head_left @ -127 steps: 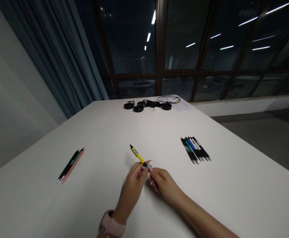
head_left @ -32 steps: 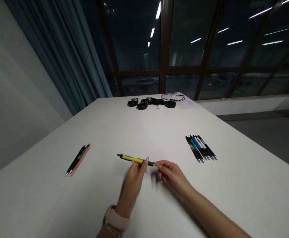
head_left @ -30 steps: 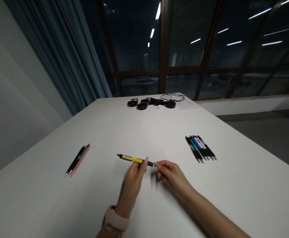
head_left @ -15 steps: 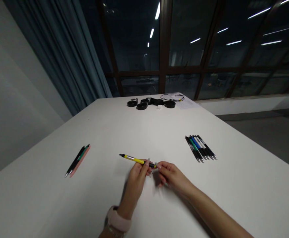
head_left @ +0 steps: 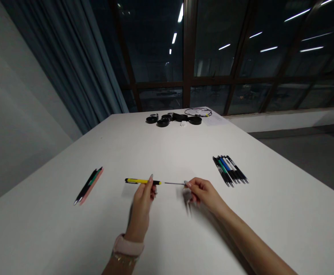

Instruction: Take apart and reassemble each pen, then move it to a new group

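Note:
My left hand (head_left: 142, 196) pinches the black grip end of a yellow pen barrel (head_left: 138, 181), held level a little above the white table (head_left: 167, 152). A thin dark refill (head_left: 173, 183) sticks out of the barrel toward the right. My right hand (head_left: 203, 193) pinches the refill's right end between thumb and finger; what else it holds is blurred. The two hands are apart, with the refill spanning the gap.
A row of several pens (head_left: 229, 170) lies to the right of my hands. Two pens, one dark and one pink (head_left: 88, 185), lie at the left. Black round items and a cable (head_left: 178, 117) sit at the far edge, by the dark windows.
The hands have drawn apart: my left hand carried the yellow barrel to the left, and the thin refill now shows between the barrel and my right hand.

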Available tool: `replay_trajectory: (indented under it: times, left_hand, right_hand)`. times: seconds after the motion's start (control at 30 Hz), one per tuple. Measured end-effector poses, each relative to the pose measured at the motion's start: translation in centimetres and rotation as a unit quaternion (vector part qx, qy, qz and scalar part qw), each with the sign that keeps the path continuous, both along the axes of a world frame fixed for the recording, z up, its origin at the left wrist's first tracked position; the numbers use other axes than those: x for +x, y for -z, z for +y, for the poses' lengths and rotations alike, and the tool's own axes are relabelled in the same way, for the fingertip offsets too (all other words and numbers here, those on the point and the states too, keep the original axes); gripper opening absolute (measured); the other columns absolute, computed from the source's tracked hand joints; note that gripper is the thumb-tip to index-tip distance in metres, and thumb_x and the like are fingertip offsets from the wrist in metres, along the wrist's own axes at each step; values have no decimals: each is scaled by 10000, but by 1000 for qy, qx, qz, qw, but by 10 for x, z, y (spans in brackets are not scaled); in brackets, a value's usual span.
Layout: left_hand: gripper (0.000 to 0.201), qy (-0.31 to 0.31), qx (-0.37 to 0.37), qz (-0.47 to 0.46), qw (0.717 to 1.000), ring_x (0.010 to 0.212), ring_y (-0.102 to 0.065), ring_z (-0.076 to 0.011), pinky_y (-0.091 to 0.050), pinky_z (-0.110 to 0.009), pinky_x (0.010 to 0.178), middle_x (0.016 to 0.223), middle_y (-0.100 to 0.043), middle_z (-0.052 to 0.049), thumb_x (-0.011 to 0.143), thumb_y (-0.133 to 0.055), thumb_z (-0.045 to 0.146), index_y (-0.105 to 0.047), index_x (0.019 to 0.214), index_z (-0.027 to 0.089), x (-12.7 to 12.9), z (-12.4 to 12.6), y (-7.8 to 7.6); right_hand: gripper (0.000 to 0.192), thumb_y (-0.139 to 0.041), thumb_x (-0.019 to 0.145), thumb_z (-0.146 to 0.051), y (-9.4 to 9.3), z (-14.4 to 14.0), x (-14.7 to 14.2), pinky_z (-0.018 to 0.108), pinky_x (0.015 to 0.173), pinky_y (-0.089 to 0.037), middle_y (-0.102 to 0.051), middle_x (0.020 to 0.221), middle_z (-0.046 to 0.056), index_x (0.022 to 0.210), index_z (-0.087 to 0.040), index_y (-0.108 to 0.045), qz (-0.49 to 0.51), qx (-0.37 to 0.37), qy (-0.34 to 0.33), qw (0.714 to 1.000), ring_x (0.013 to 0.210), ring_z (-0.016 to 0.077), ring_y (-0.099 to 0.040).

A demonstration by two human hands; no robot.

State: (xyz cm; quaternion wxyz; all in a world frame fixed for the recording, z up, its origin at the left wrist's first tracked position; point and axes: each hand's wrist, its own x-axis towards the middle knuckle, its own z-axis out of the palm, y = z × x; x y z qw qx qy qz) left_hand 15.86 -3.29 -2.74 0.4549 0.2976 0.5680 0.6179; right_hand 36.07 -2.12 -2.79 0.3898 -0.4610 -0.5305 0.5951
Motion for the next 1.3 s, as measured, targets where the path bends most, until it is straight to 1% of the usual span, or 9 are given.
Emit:
replay_trajectory:
  times: [0.13, 0.23, 0.37, 0.5, 0.73, 0.9, 1.0, 1.17, 1.3]
  left_hand:
    - [552, 20, -33, 71, 997, 474, -385, -81, -287, -212, 455, 528, -474, 61, 598, -695, 711, -532, 625, 184, -6, 2, 2]
    - [565, 102, -43, 187, 976, 462, -348, -92, -261, -233, 462, 492, -390, 75, 641, -612, 749, -480, 564, 205, -4, 2, 10]
    - [496, 156, -34, 403, 901, 512, -397, -121, -256, -255, 515, 530, -436, 53, 793, -526, 654, -478, 574, 211, 2, -5, 17]
    - [501, 170, -32, 538, 825, 539, -405, -141, -226, -275, 544, 550, -467, 30, 886, -443, 581, -418, 545, 215, 2, -10, 16]
    - [534, 172, -15, 647, 743, 571, -484, -171, -240, -303, 586, 553, -556, -3, 954, -392, 509, -482, 520, 212, 2, -11, 14]
    - [490, 155, 15, 716, 681, 641, -570, -203, -290, -333, 648, 595, -631, -18, 972, -412, 445, -570, 571, 212, 2, -12, 17]
    - [485, 148, 23, 738, 658, 656, -584, -218, -316, -351, 662, 613, -641, -25, 981, -397, 439, -579, 593, 213, 3, -11, 18]
    - [352, 112, 75, 727, 674, 743, -594, -228, -395, -365, 712, 717, -639, -30, 958, -467, 442, -615, 744, 205, 4, -11, 15]
    - [154, 93, 136, 696, 699, 954, -598, -243, -455, -396, 827, 1009, -652, -66, 916, -554, 282, -653, 1017, 221, 5, -13, 16]
  right_hand:
    - [449, -537, 816, -634, 3, 3, 13, 243, 444, -346, -515, 461, -55, 778, -191, -596, -102, 62, 46, 992, 398, 124, -483]
    - [302, -458, 934, -427, 6, 0, 16, 272, 559, -401, -613, 546, -3, 848, -191, -626, -274, 136, 82, 949, 534, 179, -603]
    - [233, -447, 978, -279, 6, -4, 9, 286, 647, -420, -748, 817, 89, 992, -177, -656, -454, 193, 74, 867, 758, 237, -696]
    - [243, -432, 1000, -246, 7, -6, -1, 275, 663, -439, -761, 895, 95, 1025, -173, -662, -505, 216, 38, 835, 803, 235, -719]
    - [259, -448, 989, -197, 8, -11, -8, 276, 788, -487, -746, 1088, 121, 1140, -155, -655, -490, 242, 4, 838, 973, 236, -713]
    - [279, -431, 991, -198, 2, -14, -9, 276, 777, -492, -757, 1069, 103, 1141, -167, -664, -491, 225, -6, 842, 953, 236, -722]
    - [285, -430, 986, -201, -1, -17, -9, 274, 749, -488, -766, 1040, 88, 1152, -179, -662, -484, 227, -20, 845, 912, 232, -731]
    - [269, -458, 965, -200, -5, -25, -10, 271, 763, -478, -768, 1039, 73, 1137, -199, -665, -450, 237, -56, 859, 927, 224, -725]
    - [239, -470, 954, -209, -2, -24, -10, 274, 738, -474, -761, 975, 75, 1115, -184, -644, -418, 235, -33, 877, 867, 212, -714]
